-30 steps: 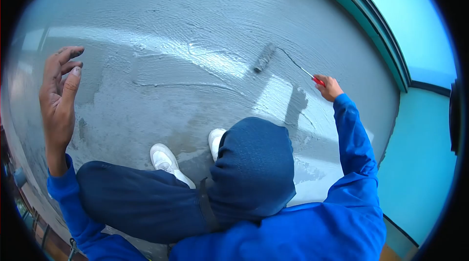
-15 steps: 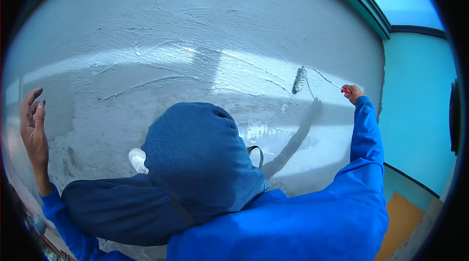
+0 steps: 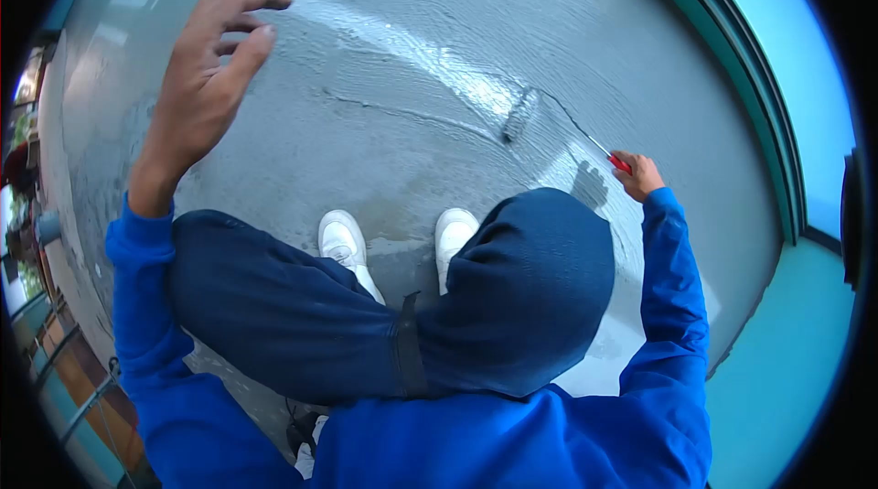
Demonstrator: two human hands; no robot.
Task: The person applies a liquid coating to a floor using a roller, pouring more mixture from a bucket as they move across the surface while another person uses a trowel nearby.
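Rolling is in hand on the grey coated floor (image 3: 384, 59): the right hand (image 3: 640, 176) is clenched around the red handle (image 3: 619, 162) of a small roller (image 3: 519, 116). The roller's sleeve lies on the wet surface, ahead and to the right of the white shoes (image 3: 343, 240). The left hand (image 3: 201, 86) is raised clear of the floor, fingers loosely curled, grasping nothing. The person squats with both shoes on a duller patch; glossy, ridged coating begins just beyond the toes.

Probable faults from this position:

1. Footprints. Either shoe sliding forward would likely mark the wet film.
2. Loss of balance. The squat is deep and the reach goes to one side, so the free left hand could drop into the coating.
3. Ridges. Uneven pressure through the thin wire frame may leave raised lines, like the one visible left of the roller.
4. Overrun. The teal wall (image 3: 786, 333) stands near on the right, and a long stroke could smear it.
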